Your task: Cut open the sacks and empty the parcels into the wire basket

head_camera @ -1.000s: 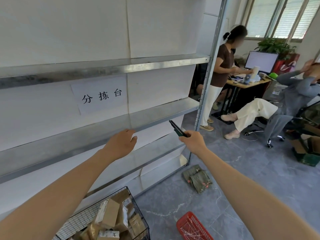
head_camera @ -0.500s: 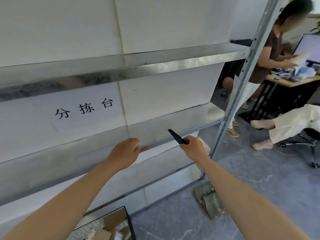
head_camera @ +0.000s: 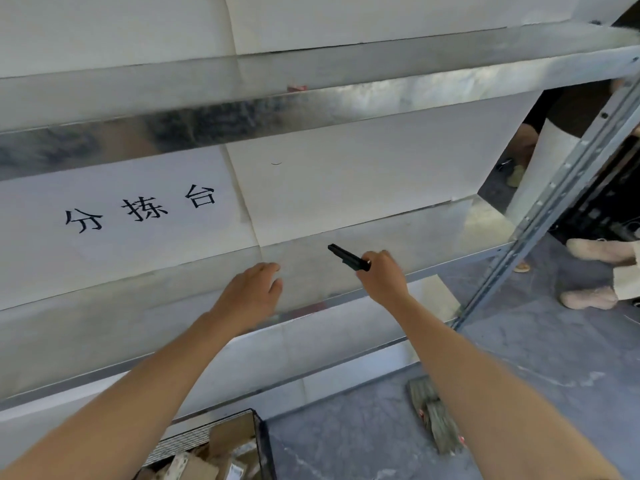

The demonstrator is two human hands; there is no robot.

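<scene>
Reaching over the middle shelf (head_camera: 433, 230), you looked about to park the cutter (head_camera: 347, 258); the sound way was to lay it flat, back from the front lip, blade drawn in. Your right hand (head_camera: 382, 280) had its fingers curled round the cutter's handle. Your left hand (head_camera: 251, 294) was loosely spread and held nothing; whether it touched the shelf I couldn't tell. The wire basket (head_camera: 265, 445) stood below with parcels (head_camera: 225, 441) in it, and flattened sacks (head_camera: 427, 407) lay on the floor near it
</scene>
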